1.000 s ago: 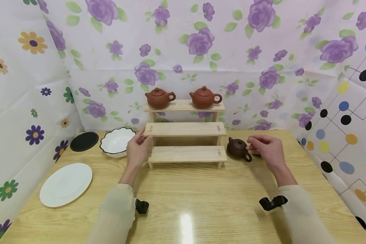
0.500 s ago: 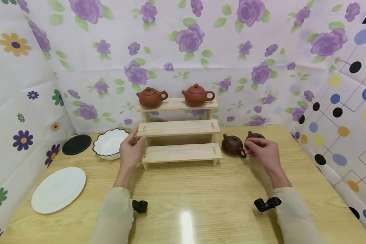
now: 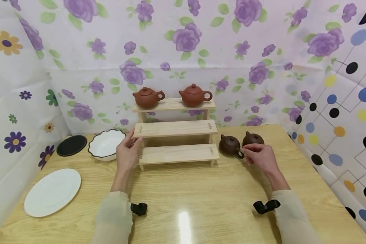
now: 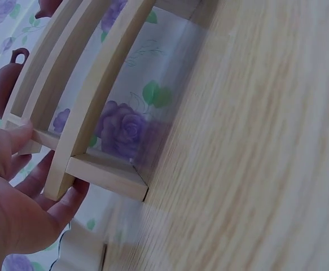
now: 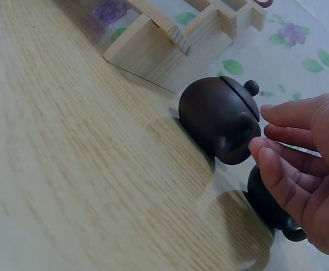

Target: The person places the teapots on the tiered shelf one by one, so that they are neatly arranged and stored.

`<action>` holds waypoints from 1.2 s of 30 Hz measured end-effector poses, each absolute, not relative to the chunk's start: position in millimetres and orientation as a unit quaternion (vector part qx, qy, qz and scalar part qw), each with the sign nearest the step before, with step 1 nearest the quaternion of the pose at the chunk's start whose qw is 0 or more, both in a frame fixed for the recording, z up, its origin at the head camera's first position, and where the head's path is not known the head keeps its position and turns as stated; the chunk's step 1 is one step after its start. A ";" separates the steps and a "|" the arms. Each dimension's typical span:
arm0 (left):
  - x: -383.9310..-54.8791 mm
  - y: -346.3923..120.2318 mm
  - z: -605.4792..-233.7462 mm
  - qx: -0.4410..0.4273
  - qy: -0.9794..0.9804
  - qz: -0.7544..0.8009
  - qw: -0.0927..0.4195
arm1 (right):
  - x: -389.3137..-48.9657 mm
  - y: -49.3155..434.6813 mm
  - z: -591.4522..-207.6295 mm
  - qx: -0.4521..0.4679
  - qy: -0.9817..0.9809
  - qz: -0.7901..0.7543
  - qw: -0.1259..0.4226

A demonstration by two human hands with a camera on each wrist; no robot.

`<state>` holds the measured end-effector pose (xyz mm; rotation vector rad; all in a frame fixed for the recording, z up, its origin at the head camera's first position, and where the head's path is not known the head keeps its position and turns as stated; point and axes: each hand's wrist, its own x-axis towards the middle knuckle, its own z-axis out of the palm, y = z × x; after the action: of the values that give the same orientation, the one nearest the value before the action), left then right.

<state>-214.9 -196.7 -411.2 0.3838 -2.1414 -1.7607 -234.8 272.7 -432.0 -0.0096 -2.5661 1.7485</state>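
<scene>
A three-tier wooden shelf (image 3: pixel 177 154) stands mid-table. My left hand (image 3: pixel 128 152) grips its left end; in the left wrist view the fingers (image 4: pixel 68 206) curl around the wood. Right of the shelf sits a dark brown teapot (image 3: pixel 229 145), its handle toward me. My right hand (image 3: pixel 260 157) is beside that handle, fingers slightly bent and fingertips very near it; in the right wrist view no pinch on the handle (image 5: pixel 240 147) shows. A second dark brown teapot (image 3: pixel 252 138) stands behind this hand, partly hidden. Two reddish-brown teapots, one left (image 3: pixel 147 98) and one right (image 3: pixel 193 95), rest on the top tier.
Left of the shelf are a white scalloped bowl (image 3: pixel 106 144) with a dark rim, a black round mat (image 3: pixel 71 145) and a white plate (image 3: pixel 53 192). Flowered cloth (image 3: pixel 158 40) hangs behind the table, and dotted cloth (image 3: pixel 350 122) at the right.
My right hand has come left and slightly down toward the nearer dark teapot's handle, and the second dark teapot has come into view. My left hand stays on the shelf. The head view has shifted.
</scene>
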 end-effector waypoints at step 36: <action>-213.6 -202.1 -410.7 0.137 -0.766 -0.608 0.159 | -235.8 269.3 -440.6 0.017 -0.836 0.548 -0.034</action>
<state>-213.6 -202.1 -410.7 0.3925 -2.1883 -1.7378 -235.8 269.3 -440.6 0.0560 -2.6842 1.7583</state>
